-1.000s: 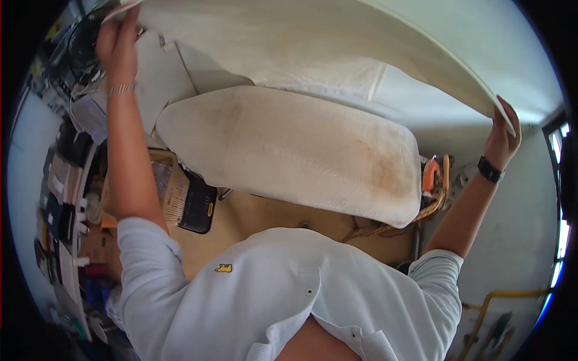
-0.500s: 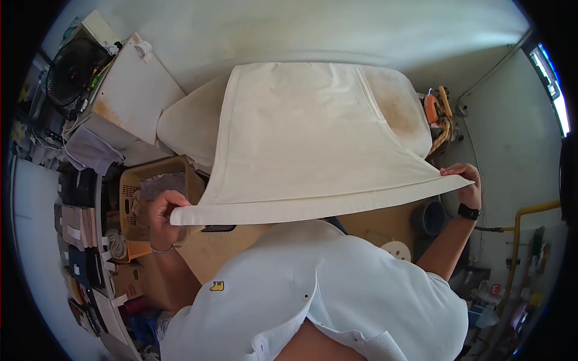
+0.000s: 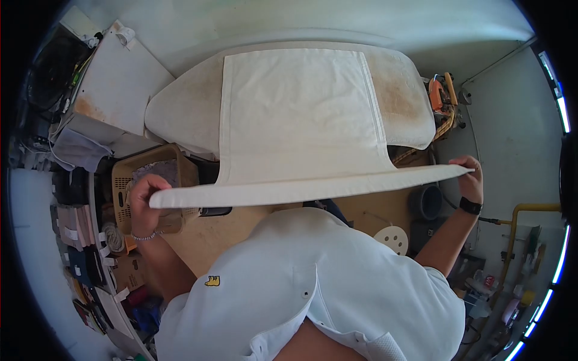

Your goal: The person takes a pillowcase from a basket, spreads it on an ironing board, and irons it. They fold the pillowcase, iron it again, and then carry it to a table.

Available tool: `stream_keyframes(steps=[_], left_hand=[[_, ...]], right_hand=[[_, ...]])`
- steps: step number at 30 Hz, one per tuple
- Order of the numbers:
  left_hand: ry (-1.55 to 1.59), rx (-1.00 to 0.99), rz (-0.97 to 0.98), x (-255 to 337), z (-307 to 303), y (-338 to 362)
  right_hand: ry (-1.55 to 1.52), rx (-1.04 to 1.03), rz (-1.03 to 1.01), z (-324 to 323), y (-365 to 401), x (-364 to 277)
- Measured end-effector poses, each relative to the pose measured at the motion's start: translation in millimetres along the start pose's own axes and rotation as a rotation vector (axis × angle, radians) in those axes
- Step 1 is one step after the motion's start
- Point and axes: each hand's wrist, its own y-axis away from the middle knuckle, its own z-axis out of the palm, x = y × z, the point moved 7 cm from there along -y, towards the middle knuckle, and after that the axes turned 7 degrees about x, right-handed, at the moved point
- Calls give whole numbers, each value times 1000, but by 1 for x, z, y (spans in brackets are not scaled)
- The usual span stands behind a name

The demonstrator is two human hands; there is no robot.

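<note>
A cream cloth (image 3: 301,114) with stitched side edges lies over a padded ironing board (image 3: 183,114), its near part reaching off the board toward my body. My left hand (image 3: 146,201) pinches the left end of the cloth's near hem, above a plastic basket. At the other end of the hem, my right hand (image 3: 471,174) grips the corner between thumb and fingers. The hem is stretched almost straight between both hands. Brown stains mark the board to the right of the cloth.
An orange iron (image 3: 438,95) stands past the board's right end. The tan basket (image 3: 120,174) is at left, below a stained white cabinet (image 3: 120,84). A dark bucket (image 3: 426,201) and a round stool with holes (image 3: 392,239) are at lower right. Shelves with folded cloths line the left.
My left hand has moved outward to the left and slightly up. The cloth now lies straighter on the board, its hem is wider stretched, and more of the board's far edge shows.
</note>
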Motion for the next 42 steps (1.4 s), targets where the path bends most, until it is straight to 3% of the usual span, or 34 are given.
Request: stream_keyframes(steps=[4, 6, 8, 10, 12, 16, 17, 21, 26, 29, 42], left_hand=[[42, 130, -23, -31, -8, -74], [117, 299, -108, -52, 3, -128], [135, 274, -201, -97, 9, -188], [62, 399, -313, -130, 29, -241], [-51, 371, -416, -199, 39, -295], [-465, 402, -307, -310, 61, -363], [-620, 392, -306, -314, 72, -371], [-750, 435, -419, -314, 79, -380], [-769, 462, -346, -307, 85, -396], [-859, 462, -404, -305, 90, -397], [-993, 520, -249, -294, 89, -402]], right_hand=[[7, 96, -95, 14, -85, 13], [-5, 183, -2, 29, -143, 27], [-33, 214, 11, 57, -205, 41], [-26, 168, 119, 68, -269, 88], [-16, 170, 201, 77, -330, 156], [206, 246, 303, 91, -398, 278], [339, 268, 332, 94, -405, 288], [571, 324, 312, 90, -416, 298], [477, 376, 315, 82, -429, 300], [767, 400, 319, 85, -434, 294], [984, 499, 216, 92, -433, 279]])
